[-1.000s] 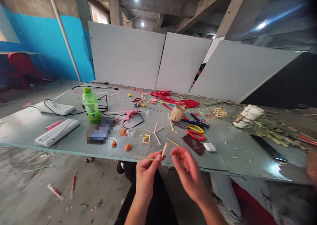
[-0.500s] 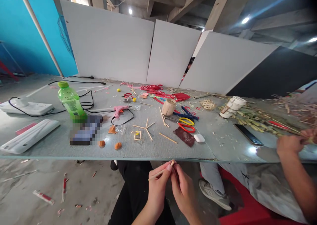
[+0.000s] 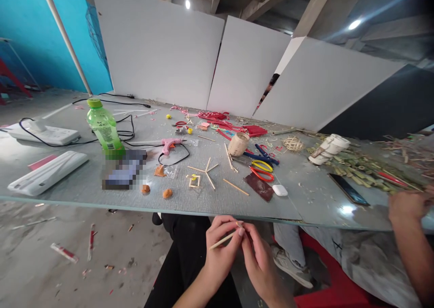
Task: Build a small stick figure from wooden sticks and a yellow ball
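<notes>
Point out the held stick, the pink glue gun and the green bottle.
Held stick [image 3: 220, 241], head view: its visible shaft.
Pink glue gun [image 3: 168, 144], head view: its body.
Green bottle [image 3: 106, 129], head view: its middle.

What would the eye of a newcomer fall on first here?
Probably the bright green plastic bottle, standing at the left of the grey table, with a pink plastic glue gun lying to its right. Large white flat panels behind the table also stand out. At the near edge, the person's left hand holds a thin pale wooden-looking stick, with the right hand close beside it.
</notes>
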Tool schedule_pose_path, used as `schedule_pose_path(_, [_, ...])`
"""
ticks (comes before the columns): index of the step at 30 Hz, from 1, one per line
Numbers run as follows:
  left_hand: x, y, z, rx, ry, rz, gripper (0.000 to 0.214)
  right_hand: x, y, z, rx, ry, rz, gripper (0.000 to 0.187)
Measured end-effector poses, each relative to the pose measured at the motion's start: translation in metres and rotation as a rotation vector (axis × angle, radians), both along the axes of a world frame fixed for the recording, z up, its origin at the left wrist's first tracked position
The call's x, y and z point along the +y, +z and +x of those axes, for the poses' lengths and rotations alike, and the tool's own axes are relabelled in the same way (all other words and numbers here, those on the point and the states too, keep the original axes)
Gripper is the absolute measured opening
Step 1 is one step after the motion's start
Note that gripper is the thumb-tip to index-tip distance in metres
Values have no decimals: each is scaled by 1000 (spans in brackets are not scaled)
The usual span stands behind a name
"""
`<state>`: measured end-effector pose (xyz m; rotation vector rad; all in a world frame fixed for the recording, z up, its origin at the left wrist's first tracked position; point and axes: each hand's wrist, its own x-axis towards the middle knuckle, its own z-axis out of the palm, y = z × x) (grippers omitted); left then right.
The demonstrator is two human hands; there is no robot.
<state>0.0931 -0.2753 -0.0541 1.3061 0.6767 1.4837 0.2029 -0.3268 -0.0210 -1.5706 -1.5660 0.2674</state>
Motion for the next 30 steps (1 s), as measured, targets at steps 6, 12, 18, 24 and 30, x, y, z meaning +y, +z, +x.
schedule_pose_path(6, [7, 0, -22, 180, 82, 417, 25, -9, -4, -4, -85, -53, 29, 29])
schedule_pose_path(12, [11, 5, -38, 312, -49, 523, 31, -13, -14, -4, -147, -80, 45, 40])
schedule_pose_path(18, [5, 8, -40, 327, -12, 477, 25, -11, -11, -12, -153, -67, 98, 34])
schedule_pose_path(24, [1, -2, -35, 317, 113, 527, 35, -5, 7, -31, -64, -44, 89, 24])
schedule_pose_path(30, [-4, -3, -31, 174, 216, 410, 26, -1, 10, -43, 106, -34, 93, 23])
